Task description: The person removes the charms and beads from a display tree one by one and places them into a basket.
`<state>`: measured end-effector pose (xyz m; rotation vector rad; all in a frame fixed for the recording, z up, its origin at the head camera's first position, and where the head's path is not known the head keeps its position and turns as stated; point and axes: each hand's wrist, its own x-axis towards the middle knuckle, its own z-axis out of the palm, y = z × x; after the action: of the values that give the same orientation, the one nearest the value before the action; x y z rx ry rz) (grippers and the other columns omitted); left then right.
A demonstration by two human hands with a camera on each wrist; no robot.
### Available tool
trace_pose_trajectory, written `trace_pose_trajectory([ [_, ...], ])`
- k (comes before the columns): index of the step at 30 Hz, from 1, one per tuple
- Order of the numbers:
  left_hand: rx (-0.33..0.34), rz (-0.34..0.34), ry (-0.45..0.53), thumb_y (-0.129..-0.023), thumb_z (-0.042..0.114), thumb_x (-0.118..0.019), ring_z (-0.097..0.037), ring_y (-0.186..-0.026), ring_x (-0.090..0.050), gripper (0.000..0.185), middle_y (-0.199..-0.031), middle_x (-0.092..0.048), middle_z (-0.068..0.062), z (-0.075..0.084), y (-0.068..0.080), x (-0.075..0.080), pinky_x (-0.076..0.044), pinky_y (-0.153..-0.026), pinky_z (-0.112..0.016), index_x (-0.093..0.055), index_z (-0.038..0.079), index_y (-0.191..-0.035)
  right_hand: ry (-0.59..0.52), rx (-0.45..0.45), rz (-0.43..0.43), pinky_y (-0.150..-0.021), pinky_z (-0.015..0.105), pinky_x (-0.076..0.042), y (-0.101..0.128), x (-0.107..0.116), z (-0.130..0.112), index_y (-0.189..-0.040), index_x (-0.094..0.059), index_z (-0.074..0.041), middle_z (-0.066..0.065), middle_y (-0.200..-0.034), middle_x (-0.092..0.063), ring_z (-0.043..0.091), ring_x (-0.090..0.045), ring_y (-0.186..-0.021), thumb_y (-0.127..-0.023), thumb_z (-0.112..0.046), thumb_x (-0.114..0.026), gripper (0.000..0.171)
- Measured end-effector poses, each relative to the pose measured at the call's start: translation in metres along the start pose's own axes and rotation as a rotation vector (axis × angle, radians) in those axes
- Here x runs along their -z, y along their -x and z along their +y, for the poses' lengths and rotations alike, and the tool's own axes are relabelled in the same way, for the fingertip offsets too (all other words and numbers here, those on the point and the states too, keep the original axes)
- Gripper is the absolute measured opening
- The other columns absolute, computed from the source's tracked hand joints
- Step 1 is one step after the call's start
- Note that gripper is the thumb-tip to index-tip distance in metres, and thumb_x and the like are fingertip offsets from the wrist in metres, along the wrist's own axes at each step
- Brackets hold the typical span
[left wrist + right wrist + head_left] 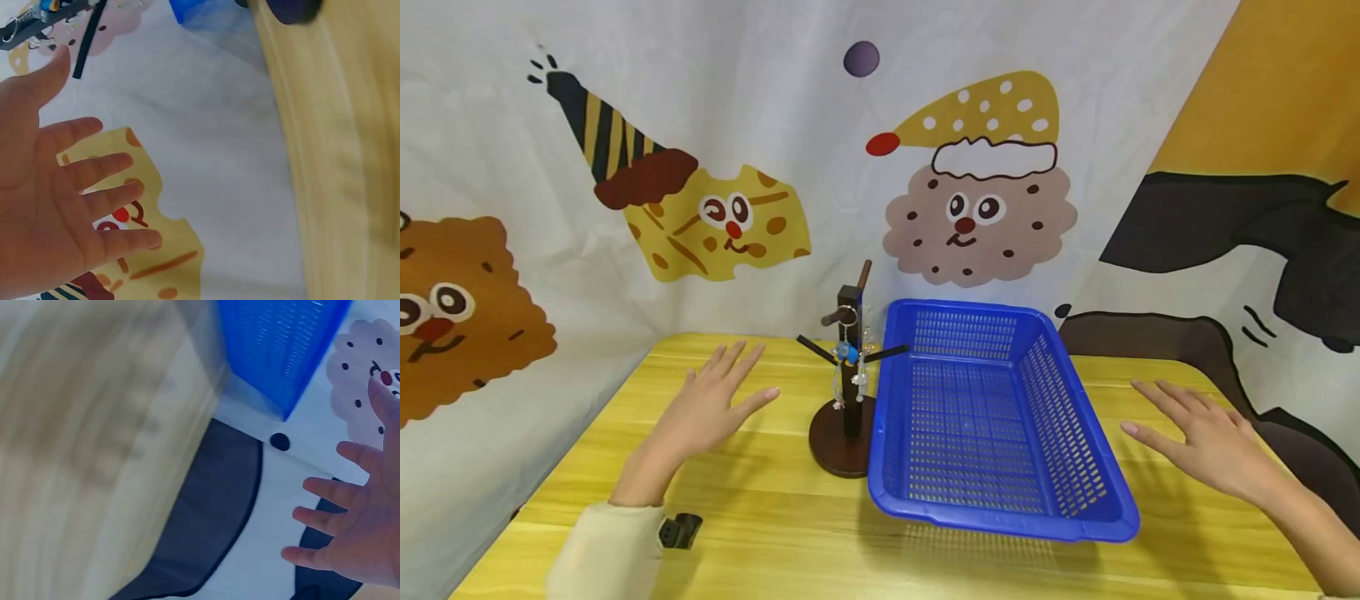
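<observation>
- Now holding the left hand (711, 408) wide and flat above the table (775, 517), just left of the wooden stand (850, 417).
- Spreading the right hand (1206, 442) equally wide, right of the blue basket (970, 517), gripping nothing.
- Finding the keychain (847, 354) hanging from a peg of the stand, just beside the basket's left wall, apart from both hands.
- Judging this as a poised start, with nothing grasped yet.
- Probably calling for a fine pinch at the ring, lifting it clear of the peg.
</observation>
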<state>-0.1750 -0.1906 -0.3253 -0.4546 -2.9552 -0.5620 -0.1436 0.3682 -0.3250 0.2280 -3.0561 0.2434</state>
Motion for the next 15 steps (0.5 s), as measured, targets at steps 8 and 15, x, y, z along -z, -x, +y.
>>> trace_pose_trajectory([
  [8, -0.055, 0.116, 0.222, -0.091, 0.03, -0.057, -0.038, -0.11, -0.05, 0.053, -0.12, -0.056, -0.02, 0.022, -0.03, 0.008, -0.038, -0.089, -0.051, -0.045, 0.0, -0.133, -0.135, 0.035, -0.045, -0.077, 0.071, -0.029, -0.015, 0.037, -0.024, -0.139, -0.03, 0.001, 0.037, -0.129, -0.036, 0.059, -0.034, -0.11, -0.089, -0.042, -0.056, 0.071],
  [15, -0.005, 0.194, 0.385, -0.092, 0.022, -0.057, -0.031, -0.094, -0.059, 0.031, -0.099, -0.065, -0.014, 0.034, -0.049, 0.006, -0.045, -0.078, -0.046, -0.06, 0.004, -0.117, -0.177, 0.181, 0.019, -0.076, 0.06, -0.04, -0.028, 0.059, -0.058, -0.129, -0.045, 0.0, 0.026, -0.114, -0.056, 0.043, -0.05, -0.103, -0.088, -0.031, -0.061, 0.054],
])
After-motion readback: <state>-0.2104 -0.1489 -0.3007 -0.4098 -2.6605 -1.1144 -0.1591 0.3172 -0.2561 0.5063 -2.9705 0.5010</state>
